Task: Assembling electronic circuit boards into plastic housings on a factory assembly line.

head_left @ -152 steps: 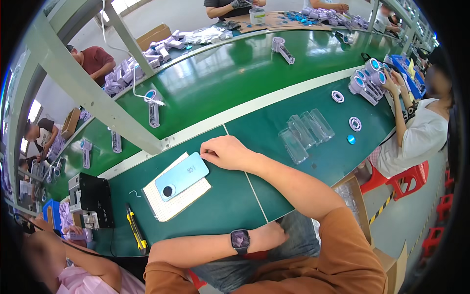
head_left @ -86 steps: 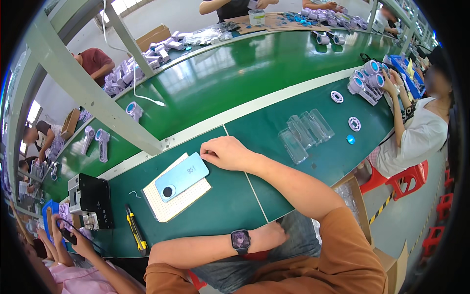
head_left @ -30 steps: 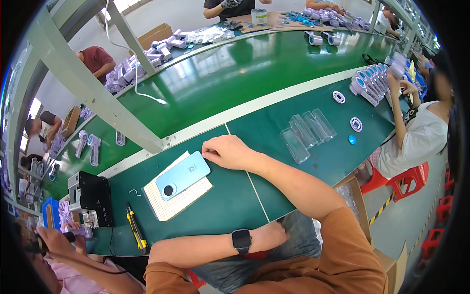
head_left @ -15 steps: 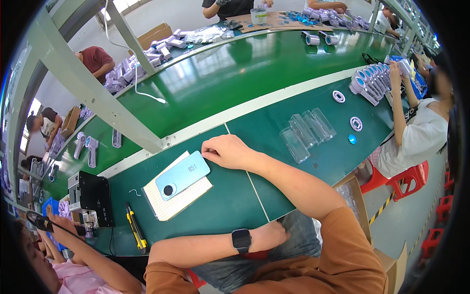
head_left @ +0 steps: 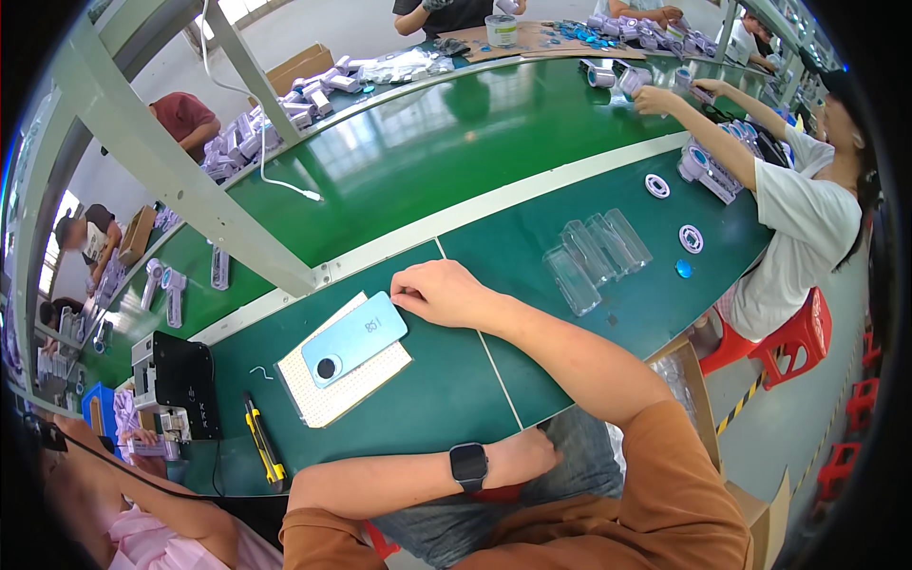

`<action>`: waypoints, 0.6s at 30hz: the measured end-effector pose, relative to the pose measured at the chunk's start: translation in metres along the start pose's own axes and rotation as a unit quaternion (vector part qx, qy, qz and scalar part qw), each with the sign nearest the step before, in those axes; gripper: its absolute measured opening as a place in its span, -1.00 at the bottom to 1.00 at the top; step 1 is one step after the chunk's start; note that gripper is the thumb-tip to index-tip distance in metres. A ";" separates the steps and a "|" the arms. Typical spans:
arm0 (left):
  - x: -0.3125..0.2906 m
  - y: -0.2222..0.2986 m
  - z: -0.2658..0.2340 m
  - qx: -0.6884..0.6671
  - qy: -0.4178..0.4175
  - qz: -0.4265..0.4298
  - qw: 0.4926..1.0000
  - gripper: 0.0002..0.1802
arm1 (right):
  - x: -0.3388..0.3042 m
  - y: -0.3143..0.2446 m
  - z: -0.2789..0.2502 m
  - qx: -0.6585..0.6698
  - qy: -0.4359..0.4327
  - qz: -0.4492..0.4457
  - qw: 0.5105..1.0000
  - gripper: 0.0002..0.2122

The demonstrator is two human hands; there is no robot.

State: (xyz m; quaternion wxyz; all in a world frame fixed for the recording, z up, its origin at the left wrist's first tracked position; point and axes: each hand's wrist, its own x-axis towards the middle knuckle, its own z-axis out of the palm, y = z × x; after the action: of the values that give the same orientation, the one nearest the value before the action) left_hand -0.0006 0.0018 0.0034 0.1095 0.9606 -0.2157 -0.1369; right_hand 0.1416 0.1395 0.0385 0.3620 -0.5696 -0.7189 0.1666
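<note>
A light blue phone (head_left: 356, 342) lies face down on a cream dotted sheet (head_left: 389, 372) on the green worktable. At the phone's far right corner rests my right hand (head_left: 442, 293), its fingers curled in and the fingertips touching the phone's edge. Whether anything is inside those fingers is hidden. My left hand (head_left: 522, 458) lies low over my lap near the table's front edge, below a black watch (head_left: 468, 465) on the wrist. Its fingers are turned away and hidden. Left of the sheet lies a yellow-and-black utility knife (head_left: 263, 442).
Clear plastic trays (head_left: 598, 256) lie to the right, past white rings (head_left: 691, 239). A black machine (head_left: 180, 385) stands at left. Beyond the table runs a green conveyor (head_left: 456, 142) with handheld fans (head_left: 174, 294). A slanted metal post (head_left: 190, 171) rises at left. Co-workers sit on both sides.
The co-worker at right has stretched both arms over the conveyor toward the handheld fans. At lower left, another co-worker's arm has moved down. My hands and the phone have stayed put.
</note>
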 end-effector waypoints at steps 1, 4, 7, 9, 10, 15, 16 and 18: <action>0.000 0.000 0.000 0.000 0.000 0.000 1.000 -0.81 | 0.000 0.000 0.000 0.000 0.000 -0.001 1.000 -0.88; -0.001 0.000 0.000 -0.006 0.001 -0.002 1.000 -0.81 | 0.001 0.000 0.001 0.002 -0.001 0.001 1.000 -0.88; -0.001 0.000 0.002 -0.004 0.005 -0.004 1.000 -0.81 | 0.001 0.000 0.001 0.007 -0.002 0.003 1.000 -0.88; 0.000 0.001 0.002 0.020 0.001 -0.003 1.000 -0.80 | 0.001 0.001 0.001 0.004 0.004 -0.005 1.000 -0.88; -0.001 0.001 0.001 0.020 0.001 -0.003 1.000 -0.80 | 0.001 0.000 0.001 0.003 0.004 -0.005 1.000 -0.88; 0.000 0.001 0.004 -0.006 -0.014 -0.007 1.000 -0.78 | 0.001 0.000 0.001 0.006 -0.001 0.001 1.000 -0.88; 0.000 0.001 0.004 -0.005 -0.014 -0.008 1.000 -0.78 | 0.001 0.000 0.001 0.007 0.000 0.000 1.000 -0.88; -0.001 0.001 0.004 -0.010 -0.016 -0.012 1.000 -0.77 | 0.001 -0.001 0.001 0.005 0.002 0.001 1.000 -0.88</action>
State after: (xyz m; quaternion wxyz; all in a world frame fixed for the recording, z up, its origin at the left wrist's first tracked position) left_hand -0.0027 0.0010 -0.0002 0.1138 0.9598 -0.2043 -0.1553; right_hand 0.1402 0.1407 0.0385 0.3660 -0.5686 -0.7170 0.1693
